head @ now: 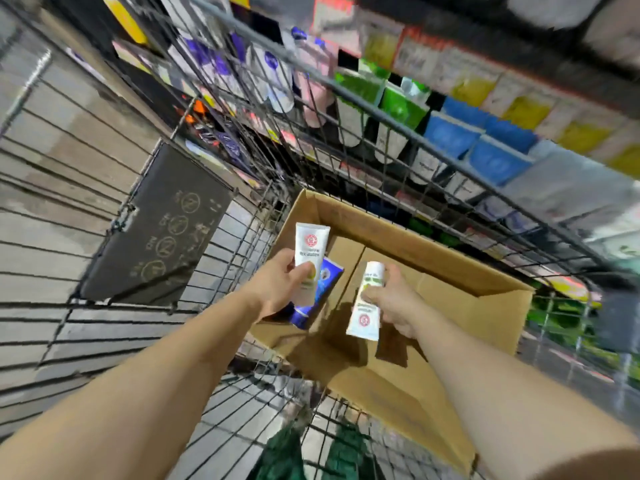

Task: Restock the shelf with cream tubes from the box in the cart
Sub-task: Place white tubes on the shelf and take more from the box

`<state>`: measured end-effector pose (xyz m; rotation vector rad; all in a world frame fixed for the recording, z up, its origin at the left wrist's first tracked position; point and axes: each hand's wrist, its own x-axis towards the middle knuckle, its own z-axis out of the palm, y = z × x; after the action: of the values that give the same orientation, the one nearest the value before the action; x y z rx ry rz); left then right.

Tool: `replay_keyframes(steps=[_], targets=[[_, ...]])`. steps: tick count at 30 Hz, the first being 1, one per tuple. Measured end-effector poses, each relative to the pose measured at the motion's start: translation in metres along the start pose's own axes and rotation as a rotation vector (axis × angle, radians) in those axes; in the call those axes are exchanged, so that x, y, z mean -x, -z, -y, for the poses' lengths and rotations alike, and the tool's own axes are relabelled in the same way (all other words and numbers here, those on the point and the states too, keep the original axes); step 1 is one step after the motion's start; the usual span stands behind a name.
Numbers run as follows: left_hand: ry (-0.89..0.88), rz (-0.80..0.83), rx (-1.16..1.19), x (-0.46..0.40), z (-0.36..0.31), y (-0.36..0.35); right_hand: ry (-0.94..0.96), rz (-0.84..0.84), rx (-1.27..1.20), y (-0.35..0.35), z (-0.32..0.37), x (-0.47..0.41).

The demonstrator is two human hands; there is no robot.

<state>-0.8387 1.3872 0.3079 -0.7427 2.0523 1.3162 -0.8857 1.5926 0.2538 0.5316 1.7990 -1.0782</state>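
An open cardboard box (pixel 433 268) sits inside a wire cart (pixel 242 216). My left hand (pixel 277 285) is closed around two tubes above the box's left side: a white cream tube (pixel 310 244) with a red logo, and behind it a blue tube (pixel 325 282). My right hand (pixel 394 303) grips another white cream tube (pixel 367 306) with green print and a red logo, held over the middle of the box. The shelf (pixel 450 109) rises beyond the cart, packed with white, green, blue and yellow tubes. The box floor looks bare where it shows.
A dark printed panel (pixel 156 230) hangs on the cart's left wire wall. Wood-look floor (pixel 52 168) lies to the left. The cart's top rail (pixel 346 81) crosses in front of the shelf. Green trouser legs (pixel 311 452) show below through the wire.
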Motion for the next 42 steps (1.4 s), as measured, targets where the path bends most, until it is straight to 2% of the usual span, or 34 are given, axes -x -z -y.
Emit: replay_keyframes(steps=[4, 8, 10, 14, 16, 18, 21, 25, 32, 37, 40, 42], targets=[[-0.077, -0.02, -0.075, 0.034, -0.033, 0.013, 0.068, 0.08, -0.205, 0.007, 0.013, 0.055], [-0.175, -0.007, -0.092, 0.073, -0.068, 0.027, 0.099, -0.09, -0.234, 0.02, 0.024, 0.111], [-0.237, -0.027, -0.144, 0.09, -0.086, 0.033, 0.107, -0.16, -0.353, 0.033, 0.025, 0.14], [-0.376, -0.038, -0.169, 0.13, -0.129, 0.036, 0.151, -0.249, -0.912, 0.06, 0.026, 0.199], [-0.435, -0.017, -0.197, 0.147, -0.153, 0.029, 0.221, -0.236, -1.237, 0.075, 0.027, 0.231], [-0.488, 0.033, -0.225, 0.163, -0.178, 0.013, 0.288, -0.184, -1.424, 0.088, 0.024, 0.261], [-0.554, 0.135, -0.224, 0.191, -0.218, -0.029, 0.346, -0.127, -1.36, 0.112, 0.011, 0.307], [-0.632, 0.309, -0.216, 0.238, -0.274, -0.117, 0.441, -0.202, -1.33, 0.172, -0.036, 0.365], [-0.735, 0.58, -0.177, 0.359, -0.343, -0.344, 0.681, -0.445, -1.294, 0.339, -0.213, 0.468], [-0.75, 0.768, -0.157, 0.447, -0.373, -0.498, 0.686, -0.646, -0.961, 0.429, -0.326, 0.555], [-0.792, 0.832, -0.14, 0.482, -0.389, -0.561, 0.634, -0.815, -0.755, 0.469, -0.37, 0.593], [-0.824, 0.855, -0.151, 0.496, -0.404, -0.59, 0.62, -0.875, -0.703, 0.493, -0.391, 0.607]])
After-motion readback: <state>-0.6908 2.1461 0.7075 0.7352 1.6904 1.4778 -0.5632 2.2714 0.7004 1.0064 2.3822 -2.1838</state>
